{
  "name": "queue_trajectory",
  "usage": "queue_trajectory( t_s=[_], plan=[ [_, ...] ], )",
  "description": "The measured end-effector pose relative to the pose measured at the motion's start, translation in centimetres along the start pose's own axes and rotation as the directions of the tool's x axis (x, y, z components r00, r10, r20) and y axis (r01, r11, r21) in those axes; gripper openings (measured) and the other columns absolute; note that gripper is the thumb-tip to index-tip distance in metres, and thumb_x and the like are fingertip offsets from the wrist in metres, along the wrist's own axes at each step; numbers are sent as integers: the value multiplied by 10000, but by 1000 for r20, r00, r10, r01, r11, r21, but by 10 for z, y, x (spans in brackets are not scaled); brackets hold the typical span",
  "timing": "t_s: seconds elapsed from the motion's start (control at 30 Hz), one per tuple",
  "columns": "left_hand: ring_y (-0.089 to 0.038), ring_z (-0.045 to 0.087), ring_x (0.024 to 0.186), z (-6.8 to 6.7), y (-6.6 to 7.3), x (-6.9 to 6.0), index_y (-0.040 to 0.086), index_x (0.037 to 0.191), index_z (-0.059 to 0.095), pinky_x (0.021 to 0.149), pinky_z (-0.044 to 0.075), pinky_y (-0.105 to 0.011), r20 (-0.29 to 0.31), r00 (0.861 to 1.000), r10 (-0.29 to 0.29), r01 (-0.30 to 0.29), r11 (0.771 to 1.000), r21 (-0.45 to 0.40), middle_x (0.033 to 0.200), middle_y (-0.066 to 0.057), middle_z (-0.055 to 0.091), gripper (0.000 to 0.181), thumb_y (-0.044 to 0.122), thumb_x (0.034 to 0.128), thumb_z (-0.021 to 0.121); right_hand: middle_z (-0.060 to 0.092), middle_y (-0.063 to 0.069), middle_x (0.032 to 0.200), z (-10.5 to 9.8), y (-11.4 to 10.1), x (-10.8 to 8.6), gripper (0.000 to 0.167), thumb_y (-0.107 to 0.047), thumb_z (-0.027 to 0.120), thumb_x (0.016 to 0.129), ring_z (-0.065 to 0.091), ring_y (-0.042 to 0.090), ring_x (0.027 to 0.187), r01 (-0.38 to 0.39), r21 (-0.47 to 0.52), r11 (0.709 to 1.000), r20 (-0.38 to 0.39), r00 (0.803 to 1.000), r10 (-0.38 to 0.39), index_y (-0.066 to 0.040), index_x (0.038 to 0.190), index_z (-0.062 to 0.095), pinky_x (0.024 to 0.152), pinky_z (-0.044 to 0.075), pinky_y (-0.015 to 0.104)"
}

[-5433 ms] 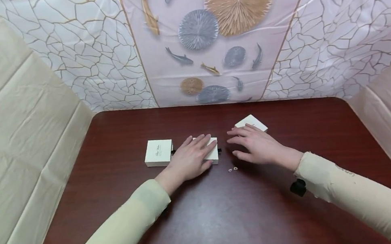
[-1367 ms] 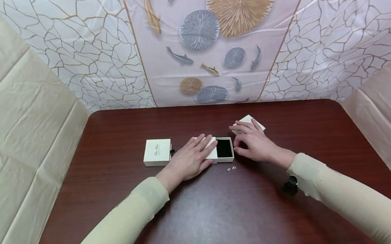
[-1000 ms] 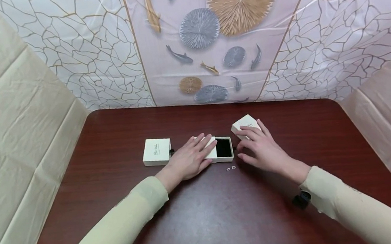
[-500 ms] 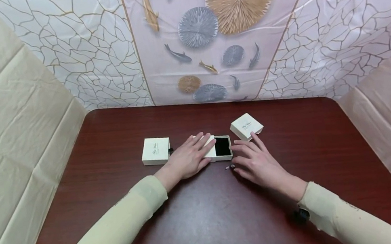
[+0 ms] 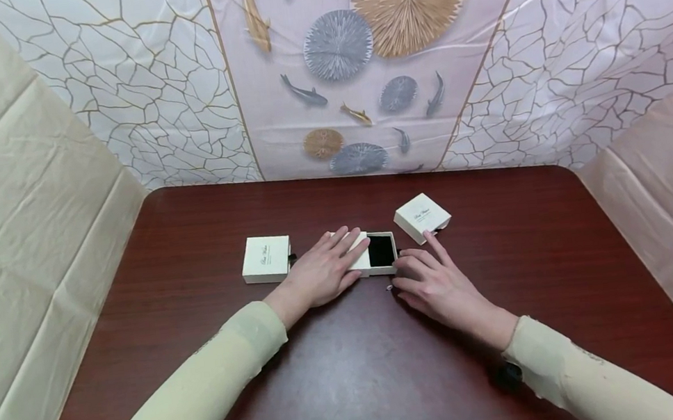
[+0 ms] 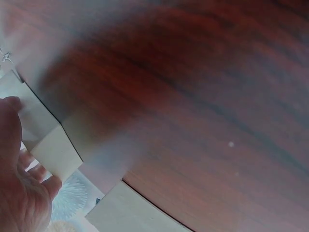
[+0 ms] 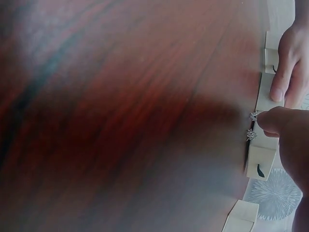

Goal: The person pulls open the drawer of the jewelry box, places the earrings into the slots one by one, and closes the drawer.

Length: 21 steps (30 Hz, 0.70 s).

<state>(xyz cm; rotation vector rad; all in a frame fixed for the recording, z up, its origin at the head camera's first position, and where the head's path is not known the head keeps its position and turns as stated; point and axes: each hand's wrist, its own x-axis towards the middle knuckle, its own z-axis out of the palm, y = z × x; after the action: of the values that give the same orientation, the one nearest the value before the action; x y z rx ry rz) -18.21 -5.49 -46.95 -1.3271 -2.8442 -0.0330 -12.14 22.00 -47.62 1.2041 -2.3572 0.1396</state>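
My left hand [image 5: 322, 273] lies across the middle white jewelry box [image 5: 359, 253], fingers stretched over its top. In the right wrist view, the left thumb [image 7: 276, 94] rests against the box's near side. The drawer [image 5: 394, 252] is pulled out to the right and shows a black lining. My right hand [image 5: 437, 289] is just beyond the drawer's near right corner, fingers bent down toward the table. Two small sparkling silver jewelry pieces lie by its thumb: one piece [image 7: 253, 116] beside the tip, the other [image 7: 251, 135] just beyond. Whether they are rings or earrings I cannot tell.
A white box with dark lettering [image 5: 267, 257] and a black tab stands at the left. Another lettered white box [image 5: 422, 215] sits angled behind my right hand. The dark wooden table [image 5: 343, 370] is backed by patterned cloth [image 5: 170, 83].
The middle box's drawer has been slid out to the right. My right hand has left the tab side and moved toward me, down beside the jewelry pieces. The left hand stays on the box.
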Motion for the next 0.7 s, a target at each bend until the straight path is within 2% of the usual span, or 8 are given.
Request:
queue_trajectory(
  t_s=[0.23,0.47,0.7],
  plan=[
    [-331,249,1624,1,0,0,126,1697,314,1307,260,-472,-1,1000,-1,1,1000,4,1758,-146,264,633,419,1152,450,670,98,1141,4,0,6,192,-148,869,864,624,349,1169,18,-11,1000,13,1000,-17,-117,1043,807,1182,329,730],
    [-329,235,1629,1,0,1,130,1701,300,1309,251,-476,5,1000,-1,1,1000,-3,1762,-141,253,642,425,1151,450,654,89,1119,7,-1,8,119,-77,843,866,620,340,1140,43,14,999,14,999,-43,-122,950,773,1255,234,692],
    [-347,240,1625,1,-1,0,126,1697,313,1312,242,-486,-3,1000,0,0,1000,-30,1758,-148,261,649,427,1145,470,654,71,1082,8,-6,4,89,-103,835,866,622,319,1132,65,-6,998,32,997,-65,-130,887,753,1196,317,721]
  ],
)
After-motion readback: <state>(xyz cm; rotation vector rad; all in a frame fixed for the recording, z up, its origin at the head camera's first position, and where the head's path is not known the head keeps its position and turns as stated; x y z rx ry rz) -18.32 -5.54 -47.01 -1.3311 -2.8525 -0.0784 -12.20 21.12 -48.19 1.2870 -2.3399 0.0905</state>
